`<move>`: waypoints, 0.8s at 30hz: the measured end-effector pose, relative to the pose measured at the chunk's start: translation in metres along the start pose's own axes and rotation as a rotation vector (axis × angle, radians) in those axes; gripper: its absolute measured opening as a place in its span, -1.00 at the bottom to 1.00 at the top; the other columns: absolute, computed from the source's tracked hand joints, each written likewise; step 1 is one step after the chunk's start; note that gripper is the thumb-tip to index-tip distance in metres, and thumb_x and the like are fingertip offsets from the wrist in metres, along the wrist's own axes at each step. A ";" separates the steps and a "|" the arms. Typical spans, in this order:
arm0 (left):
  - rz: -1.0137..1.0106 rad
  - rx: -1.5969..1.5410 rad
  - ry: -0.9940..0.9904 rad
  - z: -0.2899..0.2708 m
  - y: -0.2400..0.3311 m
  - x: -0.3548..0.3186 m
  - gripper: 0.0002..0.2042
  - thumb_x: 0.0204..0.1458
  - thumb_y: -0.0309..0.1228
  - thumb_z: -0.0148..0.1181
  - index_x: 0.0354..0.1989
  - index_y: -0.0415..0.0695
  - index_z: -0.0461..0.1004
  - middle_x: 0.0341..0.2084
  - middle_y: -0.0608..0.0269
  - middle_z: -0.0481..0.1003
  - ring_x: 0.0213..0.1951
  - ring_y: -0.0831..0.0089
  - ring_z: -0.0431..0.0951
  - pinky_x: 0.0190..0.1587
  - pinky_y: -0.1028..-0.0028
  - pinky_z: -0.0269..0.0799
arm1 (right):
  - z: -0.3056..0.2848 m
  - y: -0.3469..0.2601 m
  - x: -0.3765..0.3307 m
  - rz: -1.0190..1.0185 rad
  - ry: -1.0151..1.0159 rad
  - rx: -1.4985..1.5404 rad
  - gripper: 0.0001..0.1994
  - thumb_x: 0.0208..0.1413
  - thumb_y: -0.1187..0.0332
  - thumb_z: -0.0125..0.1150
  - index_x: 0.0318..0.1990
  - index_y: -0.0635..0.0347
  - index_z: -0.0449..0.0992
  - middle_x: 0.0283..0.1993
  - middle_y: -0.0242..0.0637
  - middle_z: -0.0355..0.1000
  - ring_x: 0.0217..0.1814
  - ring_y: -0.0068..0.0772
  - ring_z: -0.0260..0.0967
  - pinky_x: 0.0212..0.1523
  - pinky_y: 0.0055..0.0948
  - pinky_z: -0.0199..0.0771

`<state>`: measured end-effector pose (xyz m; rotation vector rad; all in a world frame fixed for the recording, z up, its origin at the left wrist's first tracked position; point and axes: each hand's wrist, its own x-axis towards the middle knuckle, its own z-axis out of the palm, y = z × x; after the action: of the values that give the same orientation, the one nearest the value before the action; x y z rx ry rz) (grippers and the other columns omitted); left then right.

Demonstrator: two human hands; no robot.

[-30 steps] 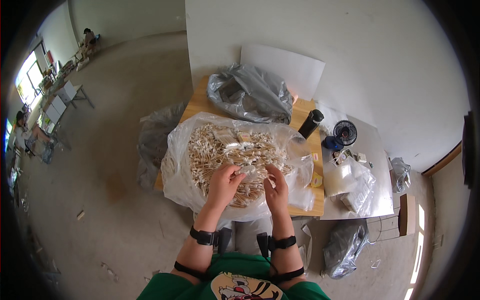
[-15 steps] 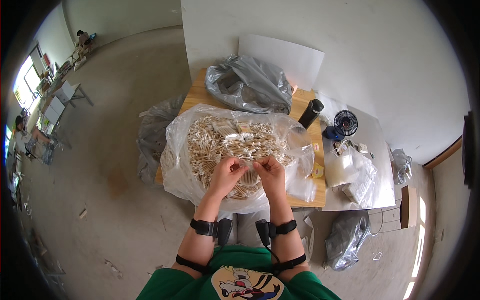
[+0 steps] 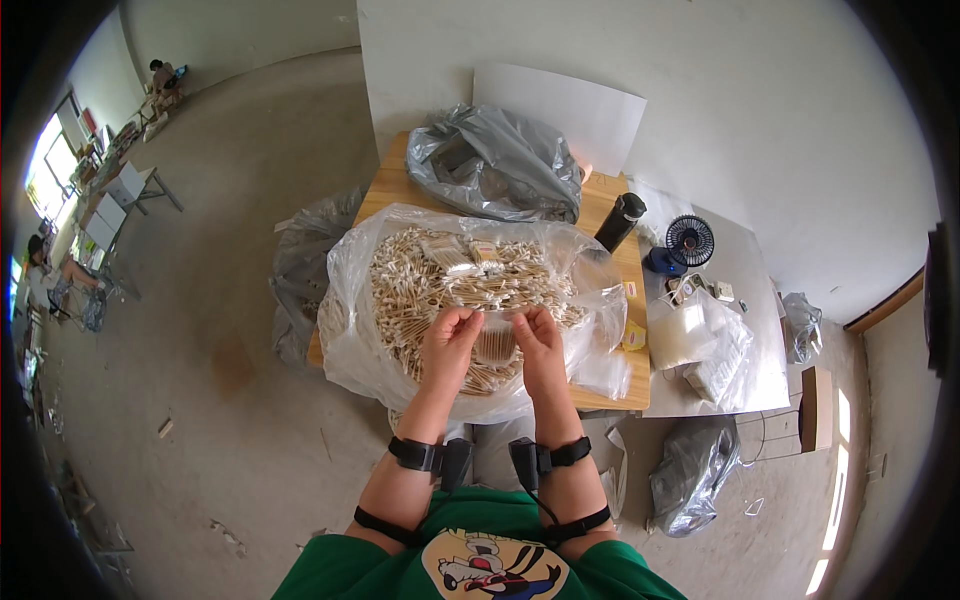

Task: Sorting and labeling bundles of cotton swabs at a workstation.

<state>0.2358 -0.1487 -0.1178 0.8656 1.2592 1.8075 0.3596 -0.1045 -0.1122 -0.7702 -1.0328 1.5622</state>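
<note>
Between my two hands hangs a small clear bag of cotton swabs (image 3: 496, 343), its sticks lined up side by side. My left hand (image 3: 455, 335) pinches one upper corner of it with thumb and forefinger. The other upper corner is pinched by my right hand (image 3: 538, 340), a short gap from the left. Below and around them spreads a heap of loose cotton swabs (image 3: 405, 300) in a large clear plastic bag (image 3: 350, 345). Two filled packets of swabs (image 3: 450, 253) lie on the far side of the heap.
The big bag rests on a wooden table (image 3: 605, 215). Behind it sits a grey plastic bag (image 3: 500, 160); a black bottle (image 3: 622, 222) stands at right. A side table holds a small fan (image 3: 690, 242) and clear plastic bags (image 3: 685, 340). Two people sit far left.
My hands have moved slightly apart, and the upper edge of the small bag now stretches between them. The swabs inside it show more plainly. The view has shifted a little.
</note>
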 end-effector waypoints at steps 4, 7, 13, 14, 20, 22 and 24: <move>0.176 0.385 0.042 -0.002 -0.001 0.003 -0.88 0.10 -0.44 0.14 -0.41 -0.23 0.42 -0.56 0.47 0.38 -0.49 0.72 0.29 -0.40 0.65 0.25 | -0.006 0.007 0.000 -0.017 -0.126 -0.232 -0.95 0.10 0.50 0.15 -0.33 0.27 0.43 -0.41 -0.49 0.38 -0.39 -0.70 0.25 -0.34 -0.69 0.25; 0.248 0.527 0.046 0.001 0.000 0.003 -0.87 0.07 -0.44 0.16 -0.44 -0.23 0.39 -0.59 0.43 0.37 -0.51 0.69 0.29 -0.43 0.62 0.26 | -0.002 0.004 0.005 -0.010 -0.047 -0.290 -0.94 0.08 0.50 0.17 -0.36 0.28 0.44 -0.44 -0.48 0.39 -0.41 -0.70 0.26 -0.37 -0.66 0.28; 0.103 0.593 -0.194 -0.004 0.015 0.009 -0.85 0.05 -0.42 0.17 -0.45 -0.22 0.36 -0.62 0.40 0.35 -0.52 0.67 0.30 -0.45 0.61 0.25 | 0.000 -0.002 0.016 -0.129 -0.116 -0.539 -0.91 0.10 0.46 0.16 -0.30 0.31 0.45 -0.47 -0.49 0.38 -0.42 -0.68 0.27 -0.36 -0.64 0.31; 0.104 0.595 -0.195 -0.005 0.016 0.009 -0.85 0.05 -0.42 0.17 -0.45 -0.22 0.36 -0.62 0.40 0.35 -0.52 0.67 0.30 -0.45 0.61 0.25 | -0.001 -0.004 0.016 -0.090 -0.152 -0.417 -0.86 0.11 0.43 0.16 -0.23 0.30 0.44 -0.42 -0.48 0.39 -0.40 -0.65 0.28 -0.35 -0.64 0.32; 0.061 0.219 -0.083 -0.008 0.011 0.010 -0.85 0.12 -0.41 0.09 -0.42 -0.21 0.35 -0.59 0.38 0.41 -0.55 0.63 0.37 -0.47 0.58 0.29 | -0.006 0.007 0.002 0.029 -0.089 -0.164 -0.67 0.22 0.17 0.02 -0.04 0.26 0.36 -0.22 -0.39 0.38 -0.34 -0.59 0.32 -0.34 -0.61 0.39; 0.005 0.126 -0.122 -0.010 0.006 0.007 -0.84 0.13 -0.38 0.09 -0.40 -0.21 0.35 -0.58 0.38 0.41 -0.55 0.63 0.37 -0.46 0.58 0.29 | 0.001 -0.005 -0.008 0.295 -0.028 -0.002 -0.62 0.27 0.05 -0.12 -0.07 0.21 0.35 -0.23 -0.39 0.37 -0.29 -0.61 0.33 -0.33 -0.51 0.41; -0.054 0.033 -0.166 -0.010 0.007 0.005 -0.83 0.13 -0.34 0.09 -0.37 -0.20 0.36 -0.58 0.38 0.40 -0.55 0.64 0.37 -0.46 0.59 0.30 | -0.004 -0.002 -0.006 0.253 0.006 -0.079 -0.65 0.26 0.06 -0.11 -0.14 0.19 0.36 -0.32 -0.45 0.35 -0.37 -0.65 0.28 -0.40 -0.57 0.36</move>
<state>0.2239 -0.1503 -0.1138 0.9704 1.1975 1.6410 0.3647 -0.1092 -0.1125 -0.9908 -1.0273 1.7393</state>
